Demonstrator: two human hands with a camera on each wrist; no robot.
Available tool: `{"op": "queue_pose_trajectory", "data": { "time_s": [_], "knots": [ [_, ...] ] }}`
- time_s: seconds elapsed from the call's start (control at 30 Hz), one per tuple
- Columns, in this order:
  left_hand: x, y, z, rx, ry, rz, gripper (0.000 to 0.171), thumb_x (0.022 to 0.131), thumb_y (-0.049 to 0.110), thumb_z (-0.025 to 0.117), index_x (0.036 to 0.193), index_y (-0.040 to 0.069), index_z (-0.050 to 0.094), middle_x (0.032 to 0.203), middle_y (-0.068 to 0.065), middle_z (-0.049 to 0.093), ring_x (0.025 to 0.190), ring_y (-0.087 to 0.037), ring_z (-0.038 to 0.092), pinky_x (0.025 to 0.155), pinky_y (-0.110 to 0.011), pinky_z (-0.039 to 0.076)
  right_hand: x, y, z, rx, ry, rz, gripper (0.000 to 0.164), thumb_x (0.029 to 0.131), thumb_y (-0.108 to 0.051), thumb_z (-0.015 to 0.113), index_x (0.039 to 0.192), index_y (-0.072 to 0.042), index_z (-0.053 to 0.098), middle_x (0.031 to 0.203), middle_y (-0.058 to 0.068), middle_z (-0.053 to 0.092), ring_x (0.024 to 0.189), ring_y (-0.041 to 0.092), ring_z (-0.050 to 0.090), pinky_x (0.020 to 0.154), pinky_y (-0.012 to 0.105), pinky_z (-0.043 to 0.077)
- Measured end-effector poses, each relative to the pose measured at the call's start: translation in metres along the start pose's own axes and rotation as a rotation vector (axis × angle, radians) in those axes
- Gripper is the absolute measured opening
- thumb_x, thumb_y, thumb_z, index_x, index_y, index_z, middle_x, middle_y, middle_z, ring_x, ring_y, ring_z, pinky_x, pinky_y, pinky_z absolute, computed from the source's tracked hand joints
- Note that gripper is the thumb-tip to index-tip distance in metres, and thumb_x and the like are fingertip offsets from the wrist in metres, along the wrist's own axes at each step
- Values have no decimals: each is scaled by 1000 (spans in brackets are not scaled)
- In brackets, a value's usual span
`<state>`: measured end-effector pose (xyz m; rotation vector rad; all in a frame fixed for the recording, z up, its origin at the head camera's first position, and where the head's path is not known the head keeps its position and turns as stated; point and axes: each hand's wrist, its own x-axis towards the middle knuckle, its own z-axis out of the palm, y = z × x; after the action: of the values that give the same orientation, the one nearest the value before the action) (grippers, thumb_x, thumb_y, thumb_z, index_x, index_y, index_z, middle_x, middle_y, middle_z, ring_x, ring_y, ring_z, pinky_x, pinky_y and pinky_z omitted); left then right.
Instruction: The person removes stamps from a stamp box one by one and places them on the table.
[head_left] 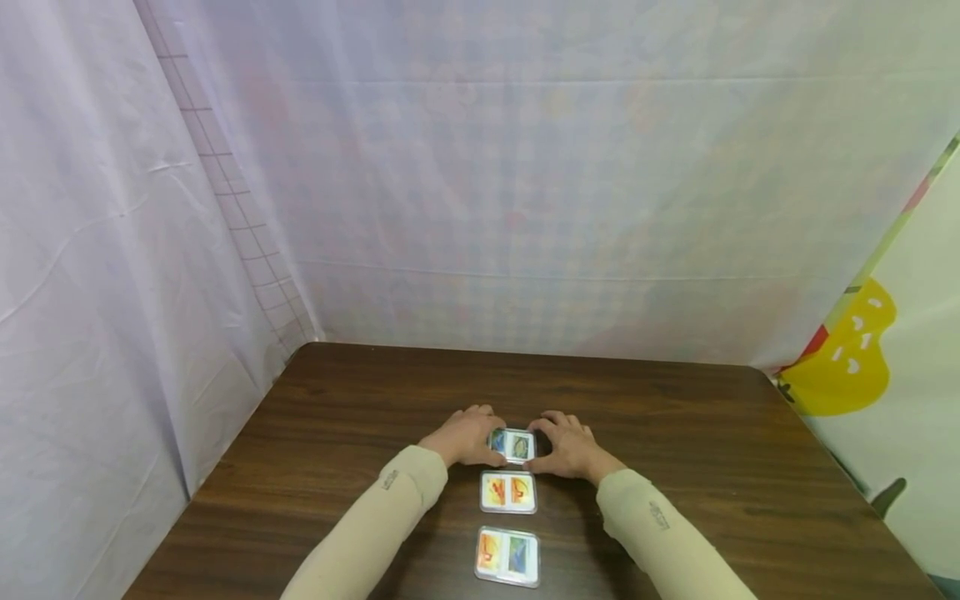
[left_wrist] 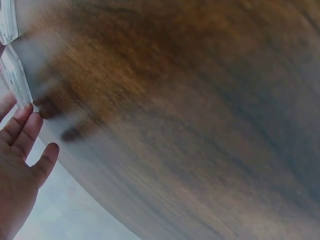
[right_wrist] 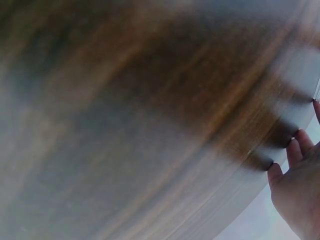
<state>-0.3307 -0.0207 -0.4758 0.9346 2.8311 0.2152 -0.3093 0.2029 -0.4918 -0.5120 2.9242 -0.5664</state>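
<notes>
Three flat clear-edged picture cases lie in a column on the brown table. At the far case (head_left: 519, 446), with a blue-green picture and a pale one, both hands hold the short ends. My left hand (head_left: 467, 437) has its thumb and forefinger at the left corners; the right hand (head_left: 567, 447) spans the right corners likewise. In the left wrist view, the left fingertips (left_wrist: 35, 117) are close by a clear case edge (left_wrist: 17, 80). The right fingertips (right_wrist: 295, 137) reach down to the table in the right wrist view, where the case is almost wholly out of frame.
Nearer to me lie the middle case (head_left: 508, 492), with two orange pictures, and the near case (head_left: 507, 557), with one orange and one blue-green picture. The wood-grain table (head_left: 360, 392) meets a pale curtain (head_left: 525, 208) at its far edge.
</notes>
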Motion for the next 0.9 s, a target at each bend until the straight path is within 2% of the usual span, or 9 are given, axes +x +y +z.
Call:
{"op": "queue_pose_trajectory", "data": {
  "time_s": [0.3, 0.73, 0.9],
  "knots": [
    [1, -1, 1, -21, 20, 0, 64, 85, 52, 73, 136, 18, 59, 125, -1, 55, 116, -20, 51, 104, -43, 39, 0, 1, 1, 14, -2, 3, 65, 79, -52, 77, 131, -18, 58, 151, 19, 36, 136, 44, 32, 107, 63, 25],
    [-4, -5, -1, -84, 35, -9, 63, 85, 51, 74, 136, 18, 58, 124, 0, 55, 117, -19, 50, 106, -42, 36, -1, 1, 2, 27, 18, -3, 70, 78, -50, 78, 133, -14, 57, 149, 20, 38, 135, 44, 33, 107, 63, 25],
    [-6, -8, -1, -104, 33, -14, 63, 86, 51, 73, 137, 18, 58, 125, 1, 54, 117, -19, 50, 107, -41, 35, 0, 1, 2, 24, 18, 0, 69, 78, -51, 78, 133, -15, 57, 150, 19, 38, 135, 43, 33, 107, 62, 25]
  ]
}}
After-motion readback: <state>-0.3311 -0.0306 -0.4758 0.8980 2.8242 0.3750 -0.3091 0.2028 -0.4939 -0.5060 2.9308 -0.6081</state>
